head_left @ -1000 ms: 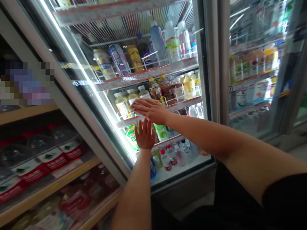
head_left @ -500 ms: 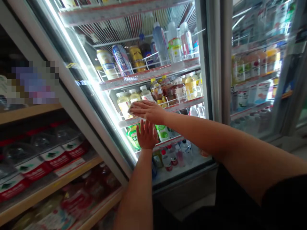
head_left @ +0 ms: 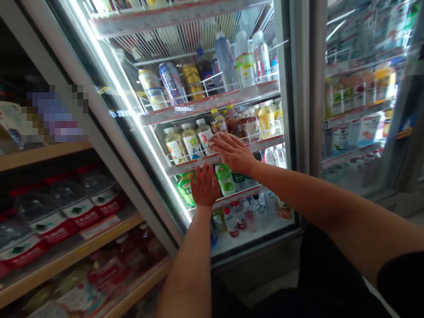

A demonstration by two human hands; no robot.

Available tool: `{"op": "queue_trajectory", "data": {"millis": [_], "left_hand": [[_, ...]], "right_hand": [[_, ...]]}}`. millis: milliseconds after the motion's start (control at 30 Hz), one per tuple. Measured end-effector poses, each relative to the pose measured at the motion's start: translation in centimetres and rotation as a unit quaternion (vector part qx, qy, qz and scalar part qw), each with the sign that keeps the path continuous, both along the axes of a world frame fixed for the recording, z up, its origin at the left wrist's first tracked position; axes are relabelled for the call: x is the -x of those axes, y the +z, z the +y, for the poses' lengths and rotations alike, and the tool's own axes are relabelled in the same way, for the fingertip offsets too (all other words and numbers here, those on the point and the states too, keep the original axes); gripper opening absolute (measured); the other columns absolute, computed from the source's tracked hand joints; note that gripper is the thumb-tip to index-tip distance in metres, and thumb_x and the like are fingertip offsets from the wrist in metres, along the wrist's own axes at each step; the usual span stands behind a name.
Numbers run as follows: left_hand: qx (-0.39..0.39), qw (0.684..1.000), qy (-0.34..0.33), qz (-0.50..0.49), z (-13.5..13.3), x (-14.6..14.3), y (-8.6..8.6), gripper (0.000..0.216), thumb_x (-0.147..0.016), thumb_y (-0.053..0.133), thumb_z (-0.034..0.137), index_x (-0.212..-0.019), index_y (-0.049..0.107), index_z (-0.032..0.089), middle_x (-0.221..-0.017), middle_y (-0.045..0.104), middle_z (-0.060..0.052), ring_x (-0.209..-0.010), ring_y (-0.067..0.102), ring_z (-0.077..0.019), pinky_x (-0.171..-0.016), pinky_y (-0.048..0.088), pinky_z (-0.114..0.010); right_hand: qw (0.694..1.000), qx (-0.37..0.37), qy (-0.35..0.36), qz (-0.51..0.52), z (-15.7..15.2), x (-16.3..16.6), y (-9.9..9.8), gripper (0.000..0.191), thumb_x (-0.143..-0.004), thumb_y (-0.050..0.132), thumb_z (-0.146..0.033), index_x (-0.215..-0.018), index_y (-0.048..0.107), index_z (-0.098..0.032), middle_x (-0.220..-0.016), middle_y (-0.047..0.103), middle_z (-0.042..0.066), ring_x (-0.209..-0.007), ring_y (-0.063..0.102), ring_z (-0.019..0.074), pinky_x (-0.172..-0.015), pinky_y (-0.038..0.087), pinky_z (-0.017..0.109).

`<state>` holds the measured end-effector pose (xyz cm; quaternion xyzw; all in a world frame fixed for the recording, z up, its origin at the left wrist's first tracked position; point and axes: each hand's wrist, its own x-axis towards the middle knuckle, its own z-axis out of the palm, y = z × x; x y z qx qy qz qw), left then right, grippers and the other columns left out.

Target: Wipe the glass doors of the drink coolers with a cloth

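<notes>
Before me is a lit drinks fridge with a glass door (head_left: 185, 35). My left hand (head_left: 204, 187) lies flat against the glass, fingers up and spread, over a row of green packs (head_left: 225, 180). Higher and to the right, my right hand (head_left: 236, 153) is laid flat with its fingers stretched out to the left. Its fingertips cover part of a bottle with a white label (head_left: 204, 132) behind the glass. A small pale patch shows at these fingertips; whether it is a cloth or the label behind, I cannot make out.
Left of the fridge, wooden-edged shelves (head_left: 109, 238) carry bottles with red and white labels (head_left: 77, 216). Cans (head_left: 172, 84) and bottles fill the wire shelves inside. A metal frame (head_left: 300, 97) divides this door from another glass door (head_left: 361, 110) on the right.
My right hand has slid to the right across the glass, uncovering the pale bottles at the left of the shelf. My left hand stays in nearly the same place.
</notes>
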<state>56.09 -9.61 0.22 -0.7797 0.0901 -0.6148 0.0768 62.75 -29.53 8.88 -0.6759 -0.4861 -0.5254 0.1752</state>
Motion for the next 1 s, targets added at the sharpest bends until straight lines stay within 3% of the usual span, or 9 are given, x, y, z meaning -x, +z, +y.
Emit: {"op": "queue_trajectory", "data": {"millis": [67, 133, 300, 467, 633, 800, 1000], "left_hand": [[-0.001, 1.0, 0.006, 0.0, 0.0, 0.0, 0.0, 0.052, -0.098, 0.045, 0.031, -0.149, 0.043, 0.023, -0.154, 0.042, -0.009, -0.151, 0.023, -0.0255, -0.126, 0.013, -0.052], [-0.002, 1.0, 0.009, -0.002, -0.1, 0.1, 0.0, 0.052, -0.098, 0.046, 0.031, -0.15, 0.042, 0.024, -0.154, 0.042, -0.009, -0.151, 0.023, -0.0249, -0.126, 0.012, -0.051], [-0.016, 0.999, 0.016, -0.023, 0.0, 0.0, 0.0, 0.054, -0.098, 0.047, 0.031, -0.151, 0.04, 0.024, -0.153, 0.043, -0.008, -0.151, 0.022, -0.0244, -0.126, 0.013, -0.05], [-0.021, 0.999, 0.009, -0.026, 0.1, -0.1, 0.0, 0.055, -0.097, 0.047, 0.029, -0.151, 0.039, 0.023, -0.154, 0.042, -0.009, -0.151, 0.02, -0.0238, -0.126, 0.013, -0.049], [-0.019, 1.0, 0.012, -0.023, 0.1, -0.1, 0.0, 0.055, -0.097, 0.048, 0.029, -0.152, 0.039, 0.024, -0.154, 0.042, -0.008, -0.151, 0.02, -0.0239, -0.127, 0.011, -0.049], [-0.015, 1.0, 0.011, -0.019, 0.1, -0.1, -0.1, 0.057, -0.097, 0.049, 0.029, -0.153, 0.036, 0.025, -0.154, 0.042, -0.008, -0.151, 0.02, -0.0236, -0.127, 0.011, -0.05], [-0.017, 1.0, 0.006, -0.02, 0.1, -0.1, -0.1, 0.056, -0.097, 0.047, 0.029, -0.152, 0.037, 0.024, -0.154, 0.042, -0.008, -0.151, 0.02, -0.0233, -0.127, 0.012, -0.049]], "right_hand": [[0.997, -0.07, -0.022, 0.023, -0.1, -0.1, -1.4, 0.063, -0.095, 0.046, -0.018, -0.156, 0.031, -0.026, -0.161, 0.034, 0.001, -0.154, 0.016, 0.0202, -0.127, 0.017, 0.048], [0.996, -0.081, -0.032, 0.03, -0.2, 0.0, -3.2, 0.065, -0.095, 0.047, -0.019, -0.157, 0.029, -0.024, -0.162, 0.033, 0.002, -0.154, 0.014, 0.0218, -0.127, 0.018, 0.048], [0.997, 0.071, -0.013, -0.007, -1.1, 0.3, -6.3, 0.072, -0.089, 0.052, -0.017, -0.157, 0.029, -0.026, -0.161, 0.034, 0.001, -0.153, 0.02, 0.0227, -0.125, 0.021, 0.047], [0.999, -0.004, -0.051, 0.017, -1.3, 0.4, -7.6, 0.071, -0.09, 0.05, -0.013, -0.157, 0.028, -0.023, -0.161, 0.033, 0.002, -0.154, 0.017, 0.0238, -0.125, 0.02, 0.048], [0.998, 0.06, -0.028, 0.002, -1.8, 0.3, -7.9, 0.073, -0.089, 0.051, -0.012, -0.157, 0.03, -0.025, -0.161, 0.034, 0.002, -0.152, 0.022, 0.0235, -0.124, 0.023, 0.047], [0.998, -0.02, -0.048, 0.022, -1.5, 0.6, -8.4, 0.07, -0.09, 0.049, -0.01, -0.156, 0.031, -0.023, -0.16, 0.037, 0.004, -0.153, 0.02, 0.0242, -0.124, 0.023, 0.049], [0.997, 0.075, -0.01, -0.008, -1.4, 0.7, -10.2, 0.068, -0.091, 0.048, -0.009, -0.156, 0.031, -0.024, -0.158, 0.04, 0.002, -0.151, 0.025, 0.0223, -0.123, 0.027, 0.046]]}}
